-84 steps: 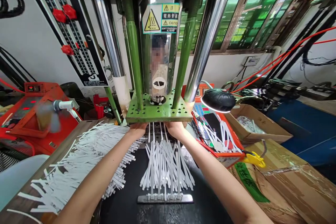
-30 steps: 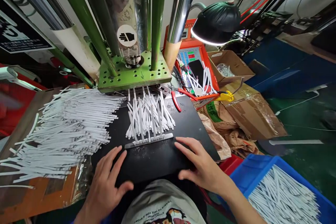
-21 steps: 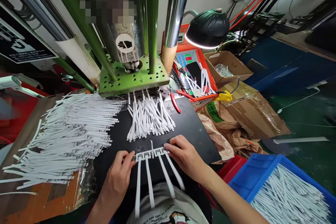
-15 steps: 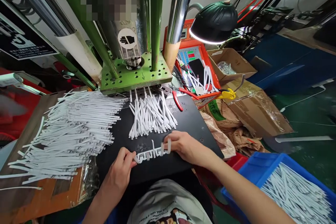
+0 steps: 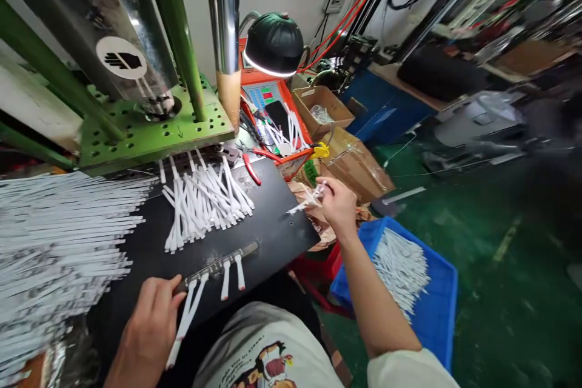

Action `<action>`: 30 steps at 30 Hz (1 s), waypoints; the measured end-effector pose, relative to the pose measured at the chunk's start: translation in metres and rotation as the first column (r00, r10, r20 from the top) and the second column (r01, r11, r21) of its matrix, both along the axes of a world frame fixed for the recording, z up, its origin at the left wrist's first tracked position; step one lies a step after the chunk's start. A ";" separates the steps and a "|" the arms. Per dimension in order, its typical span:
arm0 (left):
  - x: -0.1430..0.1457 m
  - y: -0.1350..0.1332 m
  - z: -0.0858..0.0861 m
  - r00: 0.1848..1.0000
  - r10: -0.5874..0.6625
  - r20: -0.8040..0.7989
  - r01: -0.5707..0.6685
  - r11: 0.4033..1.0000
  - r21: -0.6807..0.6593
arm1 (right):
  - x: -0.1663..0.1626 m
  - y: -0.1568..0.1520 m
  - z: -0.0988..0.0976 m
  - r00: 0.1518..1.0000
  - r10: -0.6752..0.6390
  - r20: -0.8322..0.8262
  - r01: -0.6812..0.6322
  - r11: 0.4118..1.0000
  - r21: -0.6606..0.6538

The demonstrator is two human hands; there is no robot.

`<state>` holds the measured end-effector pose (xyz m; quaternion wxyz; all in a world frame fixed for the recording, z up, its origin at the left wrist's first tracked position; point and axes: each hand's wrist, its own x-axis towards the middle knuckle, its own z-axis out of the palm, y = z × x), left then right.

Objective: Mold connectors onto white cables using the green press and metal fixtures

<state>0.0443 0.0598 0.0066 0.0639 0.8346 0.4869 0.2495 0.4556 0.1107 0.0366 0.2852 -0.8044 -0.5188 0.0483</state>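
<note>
My left hand (image 5: 150,318) closes its thumb and fingers on the left end of a narrow metal bar (image 5: 211,269) with slots, at the front of the black tabletop. Several short flat white cables (image 5: 226,279) stick out of the bar towards me. Off the table's right edge, my right hand (image 5: 339,203) pinches a white branched plastic sprue (image 5: 309,199), somewhat blurred. Beyond the bar, a spread bunch of white cables (image 5: 204,206) lies with its far ends under the green press plate (image 5: 182,127).
A large pile of white cables (image 5: 59,236) covers the left side. Red-handled pliers (image 5: 251,168) lie near an orange control box (image 5: 291,160). A black lamp (image 5: 275,42) hangs above it. A blue bin (image 5: 443,315) of white pieces stands on the floor at right, near brown cartons (image 5: 359,160).
My right hand has moved right, off the table, carrying the white sprue. My left hand is now on the metal bar, where cables show. The camera view has turned right.
</note>
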 end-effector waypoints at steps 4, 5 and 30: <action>0.004 -0.006 0.006 1.000 0.021 0.012 -0.021 1.000 0.013 | 0.043 -0.046 -0.011 0.988 -0.094 0.120 0.108 0.987 -0.117; 0.007 -0.008 0.012 0.999 0.024 0.035 -0.025 0.999 0.031 | 0.039 -0.050 -0.012 0.988 -0.078 0.129 0.094 0.988 -0.119; 0.014 0.117 0.054 0.960 0.269 -0.075 -0.279 0.933 -0.225 | -0.106 0.096 -0.008 0.788 0.603 0.124 -0.570 0.790 -0.226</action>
